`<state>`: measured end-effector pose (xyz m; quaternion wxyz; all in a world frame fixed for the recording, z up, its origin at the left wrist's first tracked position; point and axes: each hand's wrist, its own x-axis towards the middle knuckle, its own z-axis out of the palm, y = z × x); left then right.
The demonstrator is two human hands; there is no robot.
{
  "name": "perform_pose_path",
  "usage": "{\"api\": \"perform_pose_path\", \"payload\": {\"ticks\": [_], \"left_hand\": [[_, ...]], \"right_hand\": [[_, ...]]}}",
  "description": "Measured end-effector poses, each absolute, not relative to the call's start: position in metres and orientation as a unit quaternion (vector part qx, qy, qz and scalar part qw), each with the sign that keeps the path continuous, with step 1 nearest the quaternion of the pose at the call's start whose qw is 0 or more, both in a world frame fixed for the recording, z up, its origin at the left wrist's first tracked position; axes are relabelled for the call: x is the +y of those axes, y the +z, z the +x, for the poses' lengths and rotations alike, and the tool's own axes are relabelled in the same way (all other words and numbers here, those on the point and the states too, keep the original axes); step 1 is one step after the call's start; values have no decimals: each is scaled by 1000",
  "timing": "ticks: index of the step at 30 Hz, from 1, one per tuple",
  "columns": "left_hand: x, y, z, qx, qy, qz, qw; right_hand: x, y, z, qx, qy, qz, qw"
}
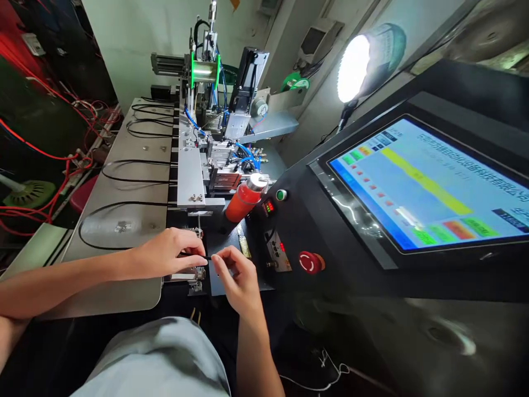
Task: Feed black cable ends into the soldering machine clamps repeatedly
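Note:
A short dark length of black cable (209, 257) shows between my two hands, at the front end of the machine. My left hand (176, 252) comes in from the left, its thumb and fingers closed on this cable. From below, my right hand (237, 275) pinches the cable's other side with thumb and forefinger, the fingers curled. Much of the cable is hidden by the fingers. Beneath my left hand is a metal clamp fixture (196, 275) on the machine's conveyor. A red bottle (244, 198) with a light cap stands just beyond my hands.
Several black cables loop over a metal tray (140, 220) at left. Behind stands the machine with a green-rimmed wire spool (205, 71). At right a black control panel carries a lit touchscreen (425, 187) and a red emergency stop button (311, 263). A bright lamp (355, 69) shines above.

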<state>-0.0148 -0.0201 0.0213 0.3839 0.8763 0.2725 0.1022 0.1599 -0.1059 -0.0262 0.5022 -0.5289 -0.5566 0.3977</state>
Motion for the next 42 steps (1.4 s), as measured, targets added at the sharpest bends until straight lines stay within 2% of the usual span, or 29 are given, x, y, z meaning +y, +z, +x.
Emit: {"api": "perform_pose_path", "payload": {"ticks": [3, 7, 9, 17, 19, 22, 25, 29, 35, 38, 42], "left_hand": [[-18, 22, -16, 238, 111, 896, 359], [-20, 23, -14, 289, 191, 863, 368], [-19, 23, -13, 305, 207, 850, 376], [-15, 23, -16, 264, 171, 876, 364], [-16, 23, -15, 269, 191, 868, 371], [-22, 21, -11, 303, 233, 838, 389], [-29, 17, -8, 328, 253, 813, 410], [-32, 15, -7, 338, 261, 800, 421], [-27, 18, -6, 342, 264, 809, 399], [-16, 19, -7, 371, 238, 819, 368], [4, 14, -10, 433, 162, 816, 345]], "right_hand": [[-104, -20, 166, -584, 420, -513, 470], [-99, -20, 157, -479, 380, -539, 579], [-97, -22, 150, -455, 381, -537, 600], [-94, -24, 155, -480, 484, -478, 554], [-93, -24, 149, -436, 484, -471, 594], [-92, -24, 130, -351, 402, -482, 695], [-92, -27, 109, -308, 332, -491, 744], [-92, -32, 97, -285, 318, -503, 751], [-88, -37, 108, -269, 392, -484, 735], [-85, -40, 125, -302, 399, -524, 690], [-85, -50, 149, -288, 350, -571, 684]]}}
